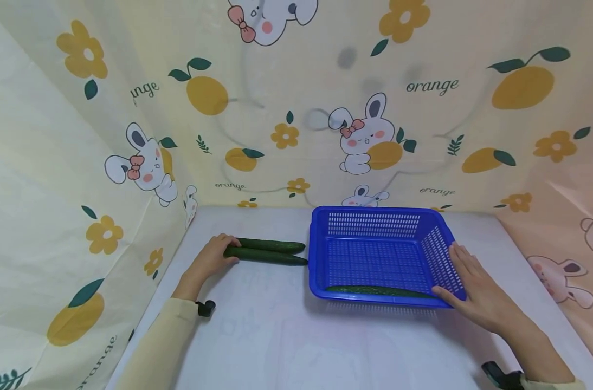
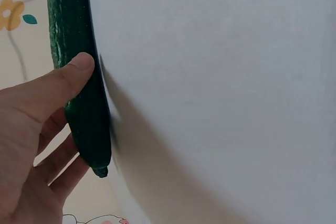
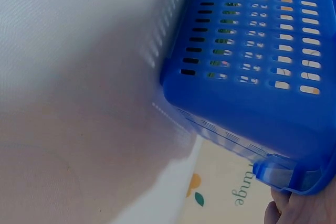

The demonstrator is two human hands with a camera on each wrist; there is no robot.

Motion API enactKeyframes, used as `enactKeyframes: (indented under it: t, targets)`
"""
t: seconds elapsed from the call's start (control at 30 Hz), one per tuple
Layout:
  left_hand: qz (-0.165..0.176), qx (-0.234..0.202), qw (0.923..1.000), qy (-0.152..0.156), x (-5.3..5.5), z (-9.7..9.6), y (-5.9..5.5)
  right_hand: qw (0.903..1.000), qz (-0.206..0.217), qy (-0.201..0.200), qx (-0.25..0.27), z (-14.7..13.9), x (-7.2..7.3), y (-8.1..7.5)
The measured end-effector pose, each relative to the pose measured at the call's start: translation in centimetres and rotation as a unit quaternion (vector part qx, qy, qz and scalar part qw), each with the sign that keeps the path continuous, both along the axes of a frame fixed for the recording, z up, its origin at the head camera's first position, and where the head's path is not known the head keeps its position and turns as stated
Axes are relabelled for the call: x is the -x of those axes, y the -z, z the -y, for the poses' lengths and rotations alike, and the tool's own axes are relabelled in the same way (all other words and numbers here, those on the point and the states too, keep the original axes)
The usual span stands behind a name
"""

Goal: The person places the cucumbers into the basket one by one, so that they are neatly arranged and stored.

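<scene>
Two dark green cucumbers (image 1: 267, 255) lie side by side on the white table, left of a blue plastic basket (image 1: 321, 214). My left hand (image 1: 213, 257) grips their left ends. In the left wrist view, the thumb (image 2: 81, 64) presses along the nearer cucumber (image 2: 79, 114), with the other fingers behind it; the farther cucumber is hidden there. My right hand (image 1: 482, 292) rests on the basket's right rim near its front corner, fingers straight and thumb spread onto the front rim. Inside the basket, another cucumber (image 1: 374, 290) lies along the front wall, partly covered by the rim.
The white table (image 1: 257, 341) is edged at the back and sides by a cream cloth (image 1: 296, 97) printed with oranges, flowers and rabbits. The basket's slotted outer wall (image 3: 252, 35) stands close over the tabletop in the right wrist view.
</scene>
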State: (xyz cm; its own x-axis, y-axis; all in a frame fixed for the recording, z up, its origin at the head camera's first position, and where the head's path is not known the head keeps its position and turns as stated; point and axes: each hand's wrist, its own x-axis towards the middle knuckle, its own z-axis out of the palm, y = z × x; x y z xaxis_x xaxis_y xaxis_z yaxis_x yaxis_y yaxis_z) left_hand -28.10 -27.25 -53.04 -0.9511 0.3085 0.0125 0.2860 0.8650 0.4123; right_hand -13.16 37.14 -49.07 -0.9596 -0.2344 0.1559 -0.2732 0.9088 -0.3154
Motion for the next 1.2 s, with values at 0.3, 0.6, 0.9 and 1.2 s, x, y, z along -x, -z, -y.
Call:
enactKeyframes:
  t: [0.3,0.6,0.9,1.2]
  targets:
    - [-0.011,0.011,0.9998,0.015,-0.4,0.6,0.4,0.9999,-0.012,-0.009,-0.006,0.1,0.3,0.0]
    - [0.016,-0.052,0.9979,0.036,-1.8,1.3,-1.0,0.9999,-0.004,-0.004,-0.008,0.2,0.2,-0.2]
    - [-0.015,-0.084,0.9945,0.061,-3.1,1.1,-3.0,1.0,0.006,0.006,-0.003,0.3,0.2,-0.4]
    - [-0.055,-0.089,0.9935,0.042,-4.3,1.1,-5.4,0.9999,0.008,0.006,-0.003,0.3,0.1,-0.3]
